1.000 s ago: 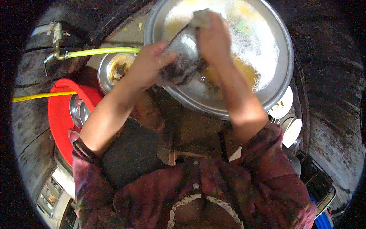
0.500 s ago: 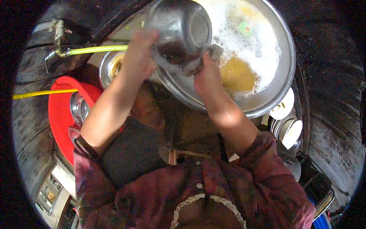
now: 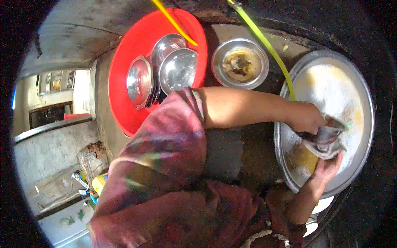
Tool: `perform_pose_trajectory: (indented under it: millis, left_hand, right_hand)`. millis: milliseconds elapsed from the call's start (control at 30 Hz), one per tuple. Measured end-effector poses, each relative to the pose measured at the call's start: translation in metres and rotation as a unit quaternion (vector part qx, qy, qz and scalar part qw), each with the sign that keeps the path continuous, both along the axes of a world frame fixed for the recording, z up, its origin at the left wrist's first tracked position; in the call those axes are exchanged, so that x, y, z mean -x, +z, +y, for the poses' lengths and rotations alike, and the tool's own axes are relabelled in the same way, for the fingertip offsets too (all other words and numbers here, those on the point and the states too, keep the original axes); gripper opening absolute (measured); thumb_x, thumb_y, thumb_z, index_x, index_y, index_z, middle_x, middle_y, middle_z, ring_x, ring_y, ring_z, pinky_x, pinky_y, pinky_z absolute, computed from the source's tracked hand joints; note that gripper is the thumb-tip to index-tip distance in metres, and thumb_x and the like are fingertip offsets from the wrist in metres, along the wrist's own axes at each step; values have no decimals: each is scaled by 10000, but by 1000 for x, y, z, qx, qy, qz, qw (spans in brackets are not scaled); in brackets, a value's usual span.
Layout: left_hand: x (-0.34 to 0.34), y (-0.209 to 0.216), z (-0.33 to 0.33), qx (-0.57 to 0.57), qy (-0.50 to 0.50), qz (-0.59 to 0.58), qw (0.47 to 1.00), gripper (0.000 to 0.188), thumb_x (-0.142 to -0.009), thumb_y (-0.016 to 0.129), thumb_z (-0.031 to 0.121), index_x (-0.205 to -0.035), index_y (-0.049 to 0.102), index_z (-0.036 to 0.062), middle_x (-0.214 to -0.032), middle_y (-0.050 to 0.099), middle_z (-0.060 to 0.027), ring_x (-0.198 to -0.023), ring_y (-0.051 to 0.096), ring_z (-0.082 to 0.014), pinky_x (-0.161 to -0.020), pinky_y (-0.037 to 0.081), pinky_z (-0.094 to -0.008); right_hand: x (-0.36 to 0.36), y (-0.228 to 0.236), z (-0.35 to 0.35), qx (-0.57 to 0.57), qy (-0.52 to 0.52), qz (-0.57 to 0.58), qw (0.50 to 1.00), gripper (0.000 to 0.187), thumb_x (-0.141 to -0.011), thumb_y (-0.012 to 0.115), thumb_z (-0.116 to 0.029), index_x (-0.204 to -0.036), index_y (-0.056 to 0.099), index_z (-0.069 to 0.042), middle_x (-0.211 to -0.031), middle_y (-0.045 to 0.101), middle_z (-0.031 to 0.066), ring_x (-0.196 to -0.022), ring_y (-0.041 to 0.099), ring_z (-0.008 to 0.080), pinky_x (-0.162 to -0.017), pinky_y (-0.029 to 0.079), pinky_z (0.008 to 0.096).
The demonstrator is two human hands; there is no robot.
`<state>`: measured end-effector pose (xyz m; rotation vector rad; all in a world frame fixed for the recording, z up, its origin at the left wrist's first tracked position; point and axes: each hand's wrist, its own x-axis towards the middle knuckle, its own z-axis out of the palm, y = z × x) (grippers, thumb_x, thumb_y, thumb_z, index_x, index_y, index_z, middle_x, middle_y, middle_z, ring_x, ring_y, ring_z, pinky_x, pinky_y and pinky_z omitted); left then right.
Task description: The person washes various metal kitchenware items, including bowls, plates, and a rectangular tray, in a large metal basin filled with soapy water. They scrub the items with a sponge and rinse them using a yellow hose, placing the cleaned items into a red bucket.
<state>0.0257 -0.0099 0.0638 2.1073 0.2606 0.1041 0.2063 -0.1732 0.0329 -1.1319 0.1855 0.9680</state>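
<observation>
A wide steel basin (image 3: 360, 89) of soapy, yellowish water sits at the right. Over it my left hand (image 3: 306, 118) grips a small steel bowl (image 3: 331, 133) tilted on its side. My right hand (image 3: 328, 167) comes up from below and presses a grey scrubbing cloth (image 3: 324, 149) against the bowl's underside. Both forearms are bare, and the dark red patterned sleeves are pushed back.
A red plastic tub (image 3: 124, 87) at upper left holds several steel plates and lids (image 3: 178, 70). A dirty steel bowl (image 3: 240, 64) stands between tub and basin. A yellow-green hose (image 3: 269, 45) runs to the basin. White dishes (image 3: 322, 204) lie below it.
The view has swung round, so the basin now lies at the right. The steel bowl, held high over the basin before, is now low over the soapy water with the cloth against it.
</observation>
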Motion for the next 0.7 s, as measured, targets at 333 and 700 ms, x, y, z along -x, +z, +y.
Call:
perform_pose_trajectory:
  millis: [333, 700]
  left_hand:
    - [202, 117, 25, 153, 314, -29, 936, 217, -759, 586, 198, -836, 569, -4, -726, 562, -57, -696, 538, -139, -627, 425, -285]
    - [432, 137, -115, 207, 715, -256, 617, 263, -758, 593, 91, -1003, 540, 12, -918, 597, -50, -824, 555, -144, -775, 428, -284]
  right_hand:
    - [-42, -47, -39, 112, 152, -15, 982, 330, -807, 529, -225, -1081, 500, -44, -1027, 553, 78, -903, 538, 233, -788, 445, 388]
    - [25, -99, -67, 243, 339, -140, 898, 349, -804, 541, -168, -1075, 435, 24, -962, 540, 140, -812, 545, 268, -689, 466, 400]
